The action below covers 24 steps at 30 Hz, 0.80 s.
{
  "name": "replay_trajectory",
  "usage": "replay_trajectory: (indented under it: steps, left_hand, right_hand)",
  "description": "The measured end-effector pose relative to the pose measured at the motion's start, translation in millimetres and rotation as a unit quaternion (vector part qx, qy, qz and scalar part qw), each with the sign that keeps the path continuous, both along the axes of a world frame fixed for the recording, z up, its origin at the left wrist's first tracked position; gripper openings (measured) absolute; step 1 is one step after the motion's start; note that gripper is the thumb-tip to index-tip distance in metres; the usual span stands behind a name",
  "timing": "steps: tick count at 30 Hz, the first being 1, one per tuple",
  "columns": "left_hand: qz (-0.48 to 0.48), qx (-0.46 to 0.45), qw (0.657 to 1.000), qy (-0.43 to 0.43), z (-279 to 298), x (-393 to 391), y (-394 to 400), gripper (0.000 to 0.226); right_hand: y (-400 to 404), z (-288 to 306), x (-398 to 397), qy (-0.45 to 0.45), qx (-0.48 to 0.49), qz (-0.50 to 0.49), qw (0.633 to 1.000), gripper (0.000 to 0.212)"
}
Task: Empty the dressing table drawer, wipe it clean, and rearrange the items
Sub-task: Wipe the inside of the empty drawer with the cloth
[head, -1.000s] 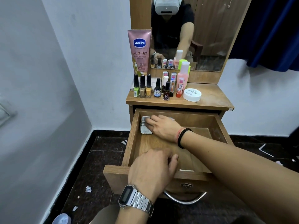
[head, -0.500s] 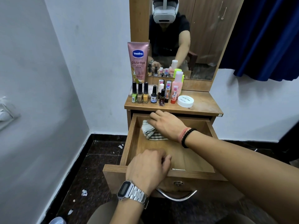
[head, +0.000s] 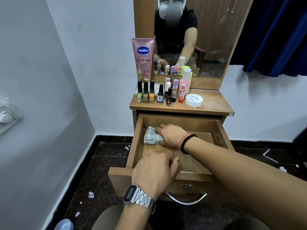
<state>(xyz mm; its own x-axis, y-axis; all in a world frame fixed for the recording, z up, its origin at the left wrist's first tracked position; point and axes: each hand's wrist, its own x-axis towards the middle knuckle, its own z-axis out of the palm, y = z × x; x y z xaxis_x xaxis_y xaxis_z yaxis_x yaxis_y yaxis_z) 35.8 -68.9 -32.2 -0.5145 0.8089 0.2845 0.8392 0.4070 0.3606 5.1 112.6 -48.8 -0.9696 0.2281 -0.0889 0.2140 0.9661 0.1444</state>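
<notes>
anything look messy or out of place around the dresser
White paper scraps litter the dark floor left of the open drawer. The striped cloth lies bunched under the right hand, which fits wiping.

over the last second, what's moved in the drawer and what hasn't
The right hand has slid the striped cloth from the drawer's back left corner a little forward along the left wall, pressing it flat throughout. The left hand stays on the front edge, and the bottles on top are unmoved.

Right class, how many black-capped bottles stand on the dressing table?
5: green, gold, yellow in a row at left; blue-labelled and dark red beside them. More may hide behind.
</notes>
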Motion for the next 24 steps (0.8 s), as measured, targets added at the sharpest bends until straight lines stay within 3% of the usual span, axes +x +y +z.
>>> replay_trajectory:
  steps: [5,7,9,12,16,18,22,24]
  left_hand:
    - [0.000,-0.006,1.000,0.007,1,0,1,0.036]
    - [0.001,-0.006,1.000,0.008,2,1,0,0.035]
    - [0.002,-0.005,1.000,0.009,3,1,0,0.035]
    - [0.002,-0.002,1.000,0.012,4,2,0,0.035]
    - [0.009,0.013,1.000,0.016,3,2,0,0.035]
    - [0.011,0.022,1.000,0.013,2,1,0,0.033]
    - [0.008,0.033,0.999,0.006,3,1,1,0.030]
    - [0.010,0.037,0.999,0.011,4,2,1,0.030]
  right_hand:
    - [1,-1,17,-0.009,0.007,-0.029,1.000,0.046]
    - [2,-1,24,-0.003,-0.055,-0.060,0.997,0.043]
    - [-1,5,25,0.009,-0.179,-0.114,0.977,0.035]
    - [-9,16,15,0.063,-0.386,-0.177,0.903,0.013]
    - [-28,20,-9,0.121,-0.578,-0.232,0.773,0.024]
    - [-41,18,-19,0.119,-0.624,-0.242,0.733,0.031]
    - [-54,20,-15,0.078,-0.652,-0.242,0.715,0.037]
    - [-55,30,-2,0.019,-0.599,-0.223,0.769,0.032]
